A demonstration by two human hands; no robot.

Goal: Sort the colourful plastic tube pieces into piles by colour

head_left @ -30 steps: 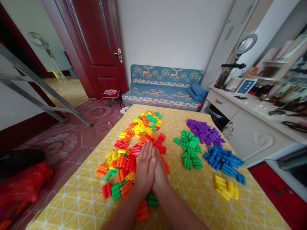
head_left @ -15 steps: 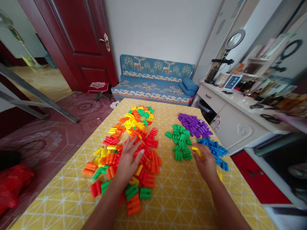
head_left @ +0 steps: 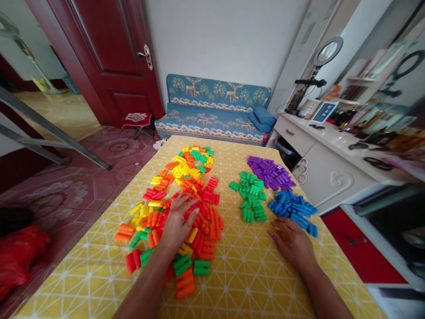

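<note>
- The mixed blocks (head_left: 203,221) lie in a loose heap on the left and middle of the table (head_left: 245,270); green blocks (head_left: 251,195), purple blocks (head_left: 270,173) and blue blocks (head_left: 292,208) sit in separate piles to the right.
- They look like moulded plastic: probably light, stiff and hard to break.
- Their shiny, rounded sides may slip or roll a little, so a pinch across the ribbed sides should hold best.
- Pieces at a heap's edge look easiest to take; those lying across others could drag neighbours along.
- The left hand (head_left: 177,223) rests over the red and orange pieces, its fingers (head_left: 182,204) spread and loose.
- The right hand (head_left: 292,241) is low, near the blue pile, fingers curled; a yellow sliver shows there, but whether they grip a block I cannot tell.
</note>
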